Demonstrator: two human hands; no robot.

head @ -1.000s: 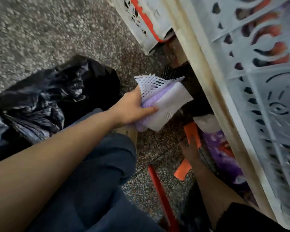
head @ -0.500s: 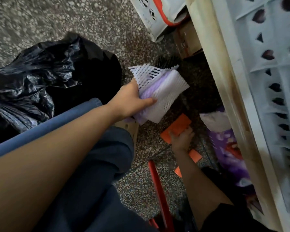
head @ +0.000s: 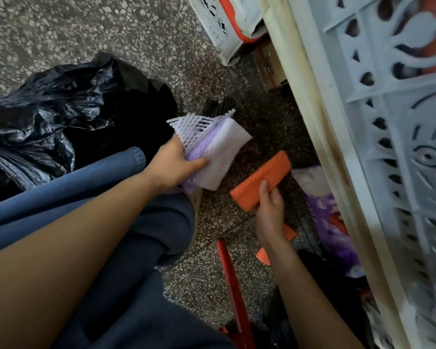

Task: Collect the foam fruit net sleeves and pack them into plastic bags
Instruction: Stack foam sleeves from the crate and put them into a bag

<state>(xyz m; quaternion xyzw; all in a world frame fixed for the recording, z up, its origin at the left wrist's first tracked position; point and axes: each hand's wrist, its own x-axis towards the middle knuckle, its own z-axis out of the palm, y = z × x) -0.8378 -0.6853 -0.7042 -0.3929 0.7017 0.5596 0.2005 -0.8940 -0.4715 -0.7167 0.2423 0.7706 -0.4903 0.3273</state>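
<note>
Head view: person crouched over a speckled floor (head: 111, 26), knees in blue trousers (head: 146, 222) at the near side. Left hand (head: 173, 163) grips a bundle of white & purple net sleeves (head: 212, 152), thumb on top, fingers wrapped under, bundle held just above the floor beside the open mouth of a black plastic bag (head: 61, 109), which sits at the floor's left side. Right hand (head: 268, 207) pinches one orange net sleeve (head: 261, 181) by its near end, thumb on top, other fingers under it; sleeve flat, tilted up toward the far right, clear of the bundle, just beside it. More orange bits (head: 263, 256) lie on the floor behind the right wrist, partly hidden. A purple & white printed bag (head: 330, 222) sits by the base of a cream-coloured frame (head: 310, 96) along the right side, w/ pale blue cut-out crates (head: 388, 122) above it. White crate w/ orange trim (head: 227, 18) at the far edge. Red bar (head: 233, 285) lies on the floor betw. the legs & the right arm.
</note>
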